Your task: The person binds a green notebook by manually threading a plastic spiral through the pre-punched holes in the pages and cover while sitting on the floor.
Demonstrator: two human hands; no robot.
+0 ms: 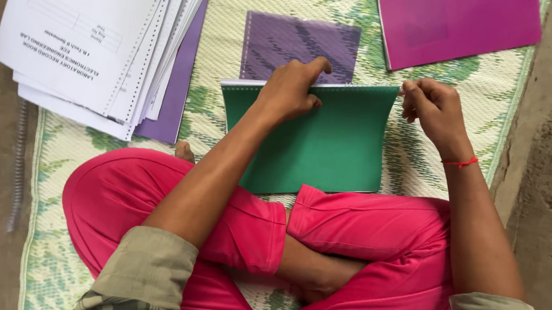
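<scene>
A green-covered booklet (334,142) lies on the woven mat in front of my crossed legs, with white pages showing along its punched far edge. My left hand (289,89) presses down on that far edge near the middle, fingers curled. My right hand (433,107) pinches the booklet's far right corner between thumb and fingers. A red thread is tied round my right wrist. A translucent purple sheet (302,42) lies just beyond the booklet.
A stack of punched white printed sheets (92,35) over a purple cover (178,85) sits at the far left. A magenta cover (456,22) lies at the far right. A metal spiral coil (19,158) rests on the bare floor left of the green-patterned mat (215,113).
</scene>
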